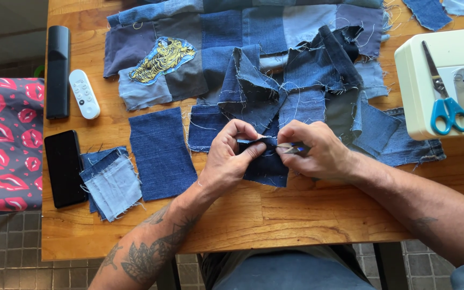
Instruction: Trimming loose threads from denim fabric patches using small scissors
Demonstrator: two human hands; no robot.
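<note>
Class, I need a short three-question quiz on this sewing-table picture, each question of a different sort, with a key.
1. True or false: the blue-handled scissors lie on the white sewing machine.
2. Which lies nearest the black smartphone? A) white remote control B) stack of small denim squares C) yellow tiger patch
3. Fill in: the left hand pinches a dark blue denim piece while the right hand holds a small ____ tool.

Key: 1 true; 2 B; 3 blue-handled metal.
</note>
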